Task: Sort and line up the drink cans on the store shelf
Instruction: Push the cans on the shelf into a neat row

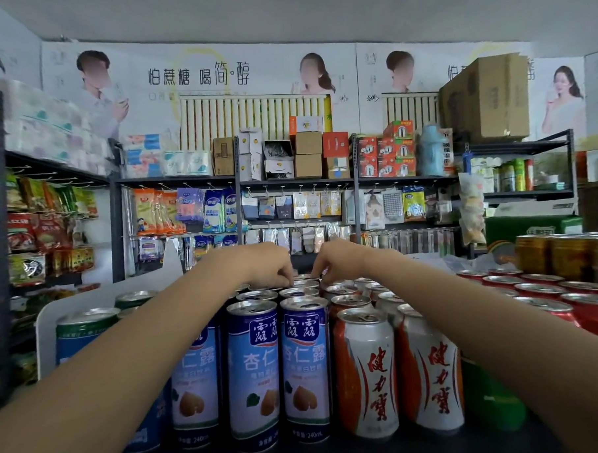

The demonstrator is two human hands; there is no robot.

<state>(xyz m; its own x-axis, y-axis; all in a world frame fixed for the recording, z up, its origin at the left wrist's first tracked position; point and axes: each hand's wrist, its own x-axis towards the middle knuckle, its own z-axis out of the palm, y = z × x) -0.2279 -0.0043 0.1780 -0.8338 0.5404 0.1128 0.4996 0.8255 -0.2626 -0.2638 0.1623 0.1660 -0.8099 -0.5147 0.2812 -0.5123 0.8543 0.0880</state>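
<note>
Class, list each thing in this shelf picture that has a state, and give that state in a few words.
Left hand: fingertips down on back-row can tops.
Right hand: fingertips down on back-row can tops.
Blue cans: upright, sealed, in rows.
Orange-and-white cans: upright, sealed, beside the blue.
Red cans: upright, grouped right.

Both hands atop rear cans
</note>
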